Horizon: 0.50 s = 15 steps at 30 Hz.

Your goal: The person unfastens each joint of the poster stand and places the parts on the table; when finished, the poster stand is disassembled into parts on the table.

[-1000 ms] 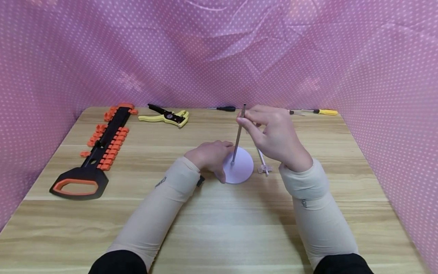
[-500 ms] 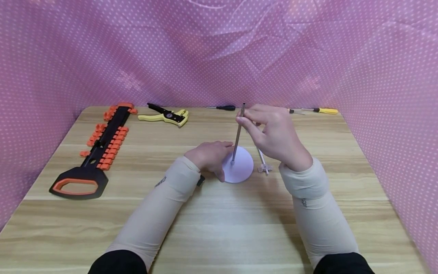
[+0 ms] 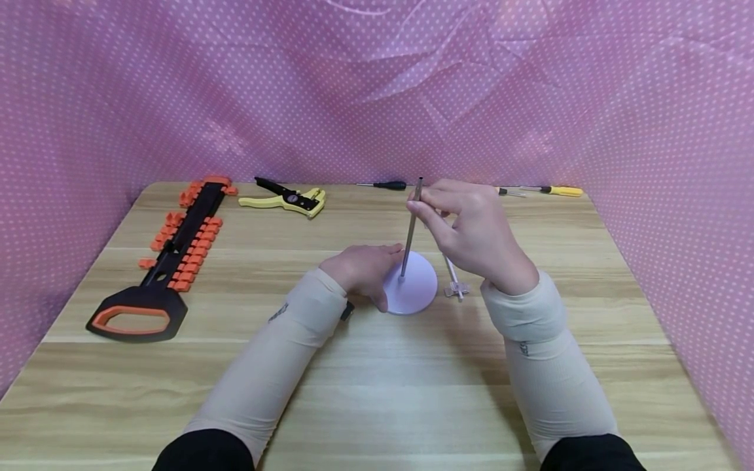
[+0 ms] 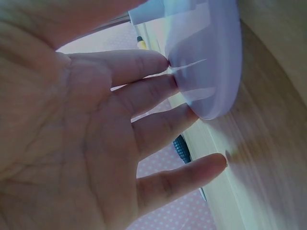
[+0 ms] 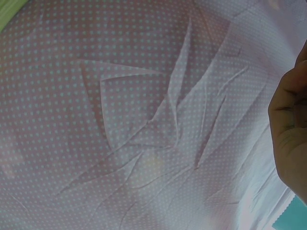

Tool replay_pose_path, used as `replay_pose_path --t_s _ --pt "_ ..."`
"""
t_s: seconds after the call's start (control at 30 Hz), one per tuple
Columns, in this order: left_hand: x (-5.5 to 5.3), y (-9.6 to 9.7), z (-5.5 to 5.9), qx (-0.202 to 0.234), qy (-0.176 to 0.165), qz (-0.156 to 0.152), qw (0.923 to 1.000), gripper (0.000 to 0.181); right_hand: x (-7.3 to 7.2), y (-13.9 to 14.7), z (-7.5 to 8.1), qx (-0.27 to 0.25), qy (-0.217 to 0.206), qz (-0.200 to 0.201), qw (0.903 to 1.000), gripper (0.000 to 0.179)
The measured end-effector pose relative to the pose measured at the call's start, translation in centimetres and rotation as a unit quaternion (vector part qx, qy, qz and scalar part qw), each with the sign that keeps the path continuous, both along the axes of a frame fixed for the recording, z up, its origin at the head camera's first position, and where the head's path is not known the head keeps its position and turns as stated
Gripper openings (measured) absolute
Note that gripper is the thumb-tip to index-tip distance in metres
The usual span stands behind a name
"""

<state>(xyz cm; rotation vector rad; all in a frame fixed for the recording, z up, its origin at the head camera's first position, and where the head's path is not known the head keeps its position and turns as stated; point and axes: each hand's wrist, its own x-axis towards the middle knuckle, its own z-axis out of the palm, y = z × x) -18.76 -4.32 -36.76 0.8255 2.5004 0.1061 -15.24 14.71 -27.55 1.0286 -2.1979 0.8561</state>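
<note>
A white round base (image 3: 417, 294) lies on the table, and a thin metal tube (image 3: 409, 245) rises from the small collar at its middle, leaning slightly right. My right hand (image 3: 476, 229) pinches the tube near its top between thumb and fingers. At the base's left side, my left hand (image 3: 364, 271) holds the rim, thumb at the near side and fingers at the far side. In the left wrist view several fingertips meet the edge of the base (image 4: 225, 62), while the little finger reaches the tabletop. The right wrist view catches only part of my right hand (image 5: 290, 129); the tube is outside it.
Partly under my right hand lies a white rod (image 3: 450, 269) with a clear clip (image 3: 456, 289). A black rack (image 3: 188, 229) with orange clips lies left. Along the back are yellow wire strippers (image 3: 288, 201), a black screwdriver (image 3: 389, 186) and a yellow-handled screwdriver (image 3: 562, 191).
</note>
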Motion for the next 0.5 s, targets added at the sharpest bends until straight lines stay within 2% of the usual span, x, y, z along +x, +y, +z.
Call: replay_pose_path --t_s 0.5 --pt "0.24 0.31 0.23 -0.003 -0.007 -0.005 1.0000 0.116 -0.12 0.08 -0.15 0.001 0.000 0.000 1.0000 0.015"
